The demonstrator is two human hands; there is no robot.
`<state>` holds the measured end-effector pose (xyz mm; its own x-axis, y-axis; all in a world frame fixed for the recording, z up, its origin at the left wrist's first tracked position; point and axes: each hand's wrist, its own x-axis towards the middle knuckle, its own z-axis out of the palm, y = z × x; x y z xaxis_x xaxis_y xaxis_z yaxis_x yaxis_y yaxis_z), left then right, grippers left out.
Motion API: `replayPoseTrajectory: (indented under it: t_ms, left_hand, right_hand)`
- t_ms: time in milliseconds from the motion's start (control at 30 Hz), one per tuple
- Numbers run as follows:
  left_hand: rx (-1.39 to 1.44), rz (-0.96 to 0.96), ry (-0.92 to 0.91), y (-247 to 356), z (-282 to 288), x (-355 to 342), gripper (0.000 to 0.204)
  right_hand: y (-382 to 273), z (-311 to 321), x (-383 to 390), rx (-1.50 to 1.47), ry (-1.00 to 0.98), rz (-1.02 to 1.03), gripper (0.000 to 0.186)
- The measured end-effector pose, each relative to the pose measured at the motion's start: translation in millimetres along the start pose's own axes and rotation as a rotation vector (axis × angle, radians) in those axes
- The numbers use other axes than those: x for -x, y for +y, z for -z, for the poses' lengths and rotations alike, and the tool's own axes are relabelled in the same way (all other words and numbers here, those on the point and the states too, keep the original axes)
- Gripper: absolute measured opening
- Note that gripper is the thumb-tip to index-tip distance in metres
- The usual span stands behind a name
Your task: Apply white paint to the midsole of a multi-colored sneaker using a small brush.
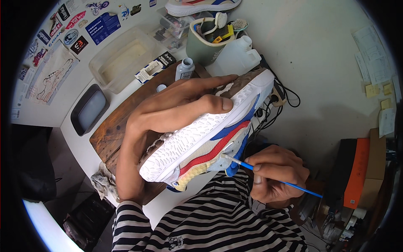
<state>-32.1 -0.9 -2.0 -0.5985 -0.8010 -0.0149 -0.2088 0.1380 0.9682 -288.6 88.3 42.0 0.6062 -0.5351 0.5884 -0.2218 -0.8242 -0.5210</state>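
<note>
My left hand (161, 105) is wrapped over a sneaker (195, 157), fingers and thumb on its sole. The sneaker is tilted, its white and brown sole turned up; its side shows cream mesh, a red stripe and blue parts. In my right hand (277, 174) a thin blue paintbrush (246, 165) is pinched between thumb and fingers. Its bristle tip meets the pale grey patch on the sneaker's side; whether it presses there I cannot tell. Beyond my left hand, an uncapped small bottle (184, 69) stands near a round light cap (161, 87).
Beneath the sneaker lies a dark wooden board (110, 133) on the white table. Behind are a clear plastic tub (100, 69), a green bin (201, 47) of brushes and a white jug (239, 56). Black cables (289, 94) run at right. A crumpled cloth (104, 181) hangs at the left edge.
</note>
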Motion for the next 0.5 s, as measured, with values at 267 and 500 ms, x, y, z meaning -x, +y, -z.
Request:
replayPoseTrajectory:
  t_ms: [267, 500]
  left_hand:
    - [0.181, -0.073, 0.151, 0, 44, 35, 0.084]
    - [0.687, -0.083, 0.78, 16, 47, 75, 0.082]
  right_hand:
    - [16, 12, 11, -0.305, 0.76, -0.223, 0.023]
    - [74, -30, 6, -0.49, 0.467, -0.5, 0.021]
